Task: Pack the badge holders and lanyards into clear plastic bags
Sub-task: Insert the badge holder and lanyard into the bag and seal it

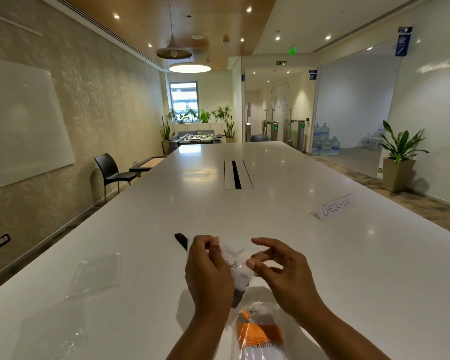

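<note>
1. Above the near edge of the surface (322,268), at its middle: left hand (208,271), fingers curled round a clear plastic bag (235,275) and holding it off the surface.
2. Same bag: a metal clip (234,265) shows through the plastic. A black lanyard strap (181,240) sticks out past the left hand towards the far left.
3. Just right of the bag: right hand (281,271), fingers loosely bent and spread, thumb apart from them, gripping nothing. Its fingertips are close by the clip; whether they touch the bag cannot be told.
4. At the near edge, below both hands: a packed bag (260,333) lying flat, with an orange badge card (257,332) and a metal clip inside.
5. Towards the near left corner: two empty clear bags lying flat, one (96,274) farther in and one (52,333) nearer the edge.
6. Towards the right edge, well apart from the hands: a folded paper sign (335,206) lettered "CHECK-IN".
7. Along the middle of the surface, farther off: a cable slot (237,175).
</note>
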The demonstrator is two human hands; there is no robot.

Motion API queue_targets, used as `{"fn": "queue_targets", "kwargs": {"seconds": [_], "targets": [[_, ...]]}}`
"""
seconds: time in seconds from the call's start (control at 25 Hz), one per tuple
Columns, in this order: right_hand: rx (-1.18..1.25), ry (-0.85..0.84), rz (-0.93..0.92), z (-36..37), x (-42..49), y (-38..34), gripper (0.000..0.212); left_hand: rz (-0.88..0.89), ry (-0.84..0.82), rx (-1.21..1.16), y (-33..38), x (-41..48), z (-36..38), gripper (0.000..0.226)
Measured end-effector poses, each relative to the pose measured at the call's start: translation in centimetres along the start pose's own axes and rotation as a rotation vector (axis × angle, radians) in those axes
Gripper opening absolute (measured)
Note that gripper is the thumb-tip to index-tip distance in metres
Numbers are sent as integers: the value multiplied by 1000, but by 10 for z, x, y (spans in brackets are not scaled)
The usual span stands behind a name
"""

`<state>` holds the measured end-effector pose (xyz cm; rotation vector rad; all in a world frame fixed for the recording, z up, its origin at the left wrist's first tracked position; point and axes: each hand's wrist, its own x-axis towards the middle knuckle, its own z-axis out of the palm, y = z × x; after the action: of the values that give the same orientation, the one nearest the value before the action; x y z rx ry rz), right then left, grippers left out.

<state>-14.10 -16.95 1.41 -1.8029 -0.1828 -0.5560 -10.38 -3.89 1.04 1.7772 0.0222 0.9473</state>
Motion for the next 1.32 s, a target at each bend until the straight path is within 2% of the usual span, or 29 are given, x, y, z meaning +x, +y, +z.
{"fn": "queue_targets", "kwargs": {"seconds": [0.2, 0.4, 0.52, 0.68, 0.84, 0.92, 1.12, 1.32], "targets": [[-7, -130, 110, -6, 4, 1, 40, -12, -60, -57, -5, 11, -7, 7], [34, -17, 119, -12, 7, 3, 41, -158, -258, -165, -7, 18, -10, 2], [-38, 48, 130, -16, 11, 8, 46, -268, -381, -173, -10, 27, -14, 5], [-141, 84, 91, -12, 11, 14, 57, -332, -447, -127, -8, 28, -16, 12], [-144, 129, 83, -14, 12, 16, 64, -498, -512, -231, -9, 29, -17, 2], [-133, 141, 72, -13, 12, 16, 67, -505, -502, -245, -7, 29, -17, 3], [-130, 143, 42, -14, 12, 15, 66, -450, -304, -168, -4, 28, -15, 11], [-120, 54, 47, -2, 7, 12, 77, -387, -303, -155, 1, 21, -11, 11]]}}
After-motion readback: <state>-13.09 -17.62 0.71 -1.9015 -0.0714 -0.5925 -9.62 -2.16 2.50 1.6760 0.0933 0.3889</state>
